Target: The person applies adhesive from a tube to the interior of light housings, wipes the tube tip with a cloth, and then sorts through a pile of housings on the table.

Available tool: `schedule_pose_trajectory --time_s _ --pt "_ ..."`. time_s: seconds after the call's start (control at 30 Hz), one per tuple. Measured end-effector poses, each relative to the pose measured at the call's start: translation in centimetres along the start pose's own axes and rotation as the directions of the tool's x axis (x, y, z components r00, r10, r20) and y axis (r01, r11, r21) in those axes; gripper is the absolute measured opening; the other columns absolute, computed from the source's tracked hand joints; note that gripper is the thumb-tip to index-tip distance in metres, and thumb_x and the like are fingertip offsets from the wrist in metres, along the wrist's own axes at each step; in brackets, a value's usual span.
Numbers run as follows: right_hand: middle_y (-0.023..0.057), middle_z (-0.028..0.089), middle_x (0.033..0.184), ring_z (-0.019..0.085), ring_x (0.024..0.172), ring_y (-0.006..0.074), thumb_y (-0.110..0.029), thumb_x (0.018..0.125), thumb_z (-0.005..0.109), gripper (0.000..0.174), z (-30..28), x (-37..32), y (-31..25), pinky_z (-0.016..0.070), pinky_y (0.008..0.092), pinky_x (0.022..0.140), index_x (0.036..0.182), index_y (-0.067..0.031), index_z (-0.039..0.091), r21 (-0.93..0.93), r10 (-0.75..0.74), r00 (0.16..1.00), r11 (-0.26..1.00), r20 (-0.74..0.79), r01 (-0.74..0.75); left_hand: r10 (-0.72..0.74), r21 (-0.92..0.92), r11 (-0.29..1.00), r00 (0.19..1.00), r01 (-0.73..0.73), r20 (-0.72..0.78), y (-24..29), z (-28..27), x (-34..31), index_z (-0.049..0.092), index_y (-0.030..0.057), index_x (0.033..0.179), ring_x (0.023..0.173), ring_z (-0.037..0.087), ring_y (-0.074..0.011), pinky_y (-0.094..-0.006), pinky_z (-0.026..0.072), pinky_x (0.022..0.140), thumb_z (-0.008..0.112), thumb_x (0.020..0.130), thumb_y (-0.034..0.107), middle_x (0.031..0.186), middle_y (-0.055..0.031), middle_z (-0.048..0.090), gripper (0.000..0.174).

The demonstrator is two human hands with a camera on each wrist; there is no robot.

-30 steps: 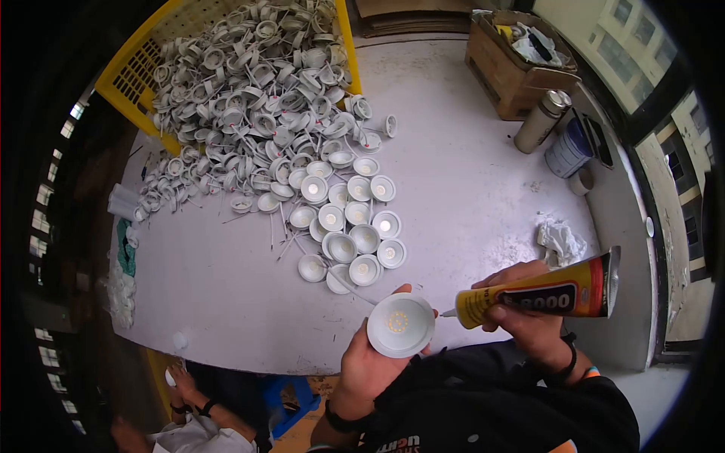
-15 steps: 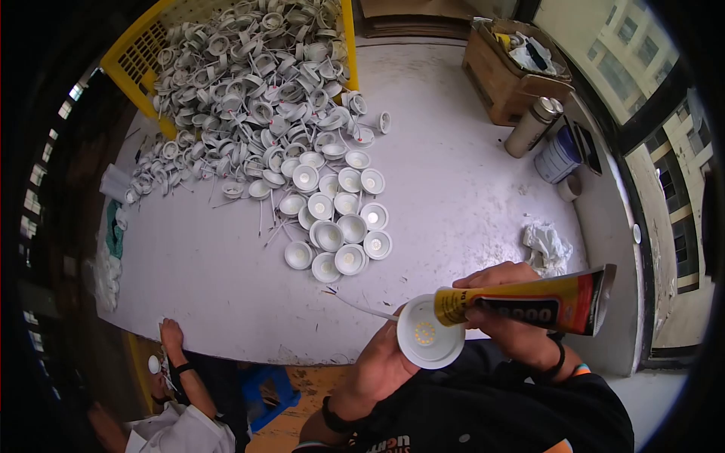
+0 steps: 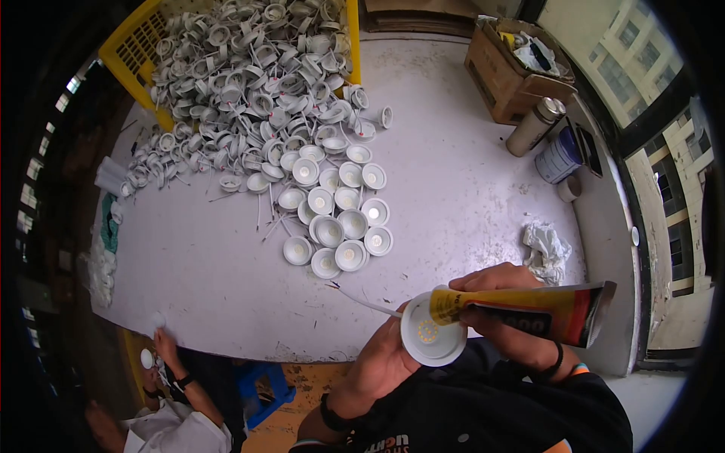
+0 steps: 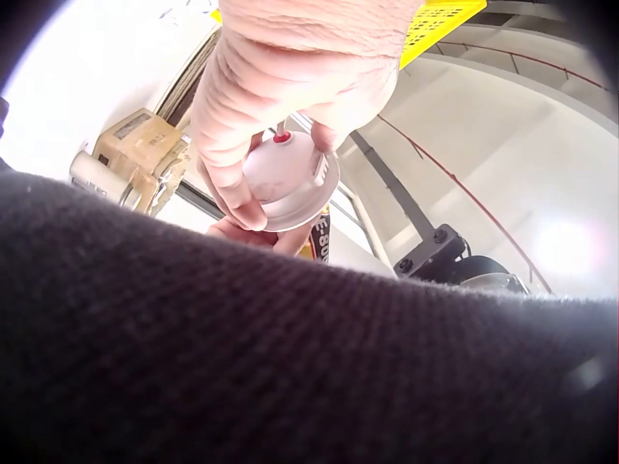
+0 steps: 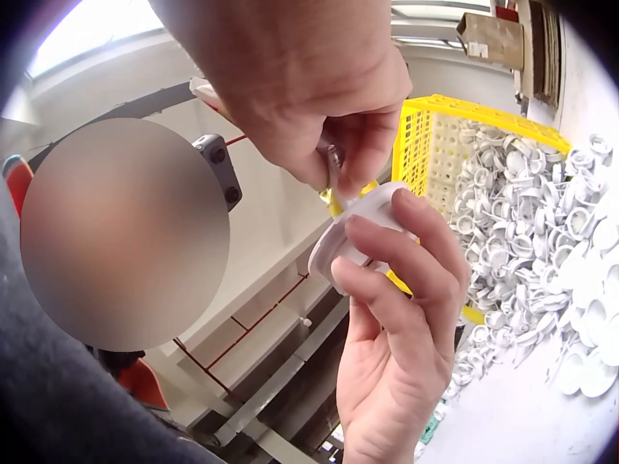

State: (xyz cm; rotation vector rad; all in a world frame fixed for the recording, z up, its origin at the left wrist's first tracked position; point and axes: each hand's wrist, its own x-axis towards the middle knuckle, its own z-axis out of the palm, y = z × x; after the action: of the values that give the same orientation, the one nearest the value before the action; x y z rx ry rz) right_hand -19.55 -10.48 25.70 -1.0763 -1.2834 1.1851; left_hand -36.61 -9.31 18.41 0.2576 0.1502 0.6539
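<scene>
The left hand [image 3: 383,367] grips a round white lamp housing [image 3: 444,352] by its rim, its face with a ring of yellow dots turned up. A white cable from the housing trails onto the table. In the left wrist view the left hand [image 4: 300,87] has its fingers round the back of the housing [image 4: 280,179], near a red spot. The right hand [image 3: 513,336] pinches a yellow and black tube [image 3: 563,311], whose front end lies over the housing and hides part of it. In the right wrist view the right hand [image 5: 319,106] is above the housing [image 5: 338,242].
A yellow crate [image 3: 355,45] spills a heap of white housings [image 3: 249,98] over the table [image 3: 438,166]; several stand face up nearer the front. At the right are a cardboard box [image 3: 498,79], a flask [image 3: 535,127], a tin [image 3: 557,157] and crumpled plastic [image 3: 547,249]. Another person's arm [image 3: 192,392] is at lower left.
The left hand has moved right with the housing, and the tube's front end has come over its face. The other person's arm has shifted at the table's edge.
</scene>
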Motion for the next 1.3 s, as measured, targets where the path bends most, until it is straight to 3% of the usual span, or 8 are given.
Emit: schedule_pose_trajectory --time_s 0.17,0.73,0.8,0.83,0.93,1.1,1.2,1.3 --pt "0.0138 0.053 0.092 0.056 0.089 0.0269 0.0 0.069 0.061 0.026 -0.2 0.7 -0.1 0.0472 0.0322 0.076 0.093 0.0004 0.05 -0.321 -0.203 0.975 0.921 0.088 0.22 -0.013 -0.006 1.0 0.999 0.013 -0.034 0.1 -0.6 -0.1 0.017 -0.0004 0.126 0.113 0.035 -0.0191 -0.0329 0.0313 0.093 0.037 0.085 0.036 0.124 -0.0124 0.031 0.059" --pt "0.0038 0.058 0.079 0.058 0.07 0.0161 -0.005 0.061 0.065 0.024 -0.1 0.5 -3.1 0.0471 0.0224 0.057 0.084 -0.008 0.057 -0.651 -0.098 0.987 0.742 0.13 0.159 0.188 0.148 0.975 0.966 -0.162 -0.178 1.0 -0.1 -0.6 0.02 -0.0017 0.124 0.112 0.037 -0.0203 -0.0345 0.0339 0.091 0.045 0.083 0.033 0.121 -0.0114 0.035 0.059" --pt "0.0041 0.058 0.079 0.057 0.074 0.0174 -0.004 0.062 0.064 0.023 0.1 1.2 -4.2 0.0463 0.0218 0.061 0.083 -0.0087 0.057 -0.707 0.364 0.917 0.691 0.164 -0.147 0.205 0.12 0.975 0.962 -0.185 -0.182 0.8 -0.2 -0.6 0.02 -0.0008 0.125 0.113 0.036 -0.0203 -0.0351 0.0322 0.092 0.045 0.082 0.034 0.122 -0.0103 0.035 0.06" --pt "0.0061 0.057 0.083 0.056 0.078 0.0166 -0.003 0.067 0.062 0.019 -0.2 0.6 -3.8 0.0453 0.0221 0.066 0.085 -0.0067 0.056 -0.537 0.121 0.971 0.843 0.206 0.009 0.203 0.125 0.975 0.962 -0.182 -0.182 0.8 -0.3 -0.6 0.02 -0.0008 0.125 0.113 0.036 -0.0203 -0.0351 0.0322 0.092 0.045 0.082 0.034 0.122 -0.0103 0.035 0.06" --pt "0.0079 0.056 0.086 0.056 0.079 0.0147 -0.004 0.072 0.06 0.019 0.3 0.1 -1.0 0.0449 0.0229 0.069 0.09 -0.0037 0.053 -0.075 -0.008 0.989 0.997 0.146 0.019 0.205 0.099 0.977 0.963 -0.19 -0.174 0.5 -0.5 -0.4 0.02 -0.0002 0.125 0.113 0.036 -0.0202 -0.035 0.0309 0.093 0.044 0.083 0.035 0.122 -0.0105 0.035 0.06" --pt "0.0074 0.054 0.085 0.055 0.08 0.0135 -0.006 0.073 0.061 0.024 2.1 0.7 -1.8 0.0448 0.0226 0.07 0.095 -0.0018 0.05 0.073 0.334 0.942 0.939 0.042 -0.336 0.149 0.105 0.985 0.979 -0.134 -0.142 0.0 -1.4 -0.1 0.026 0.0046 0.124 0.115 0.033 -0.0244 -0.04 0.0278 0.095 0.04 0.083 0.038 0.126 -0.0112 0.032 0.055" --pt "0.0072 0.054 0.087 0.055 0.081 0.0134 -0.006 0.073 0.061 0.024 1.9 1.1 -0.5 0.0446 0.0231 0.071 0.094 -0.0028 0.051 -0.073 0.111 0.994 0.991 0.026 -0.109 0.128 0.143 0.984 0.98 -0.106 -0.154 -0.2 -0.8 0.3 0.027 0.0063 0.124 0.116 0.032 -0.0241 -0.0399 0.0275 0.095 0.037 0.084 0.038 0.126 -0.0104 0.032 0.053" --pt "0.0076 0.053 0.093 0.053 0.09 0.0163 -0.005 0.074 0.059 0.03 1.8 1.5 0.9 0.0427 0.024 0.077 0.101 -0.0041 0.046 0.027 0.17 0.985 0.985 -0.034 -0.169 0.12 0.111 0.988 0.98 -0.104 -0.157 -0.1 -1.0 0.1 0.021 0.0048 0.126 0.117 0.031 -0.0222 -0.0371 0.027 0.096 0.037 0.084 0.038 0.128 -0.0101 0.029 0.056"
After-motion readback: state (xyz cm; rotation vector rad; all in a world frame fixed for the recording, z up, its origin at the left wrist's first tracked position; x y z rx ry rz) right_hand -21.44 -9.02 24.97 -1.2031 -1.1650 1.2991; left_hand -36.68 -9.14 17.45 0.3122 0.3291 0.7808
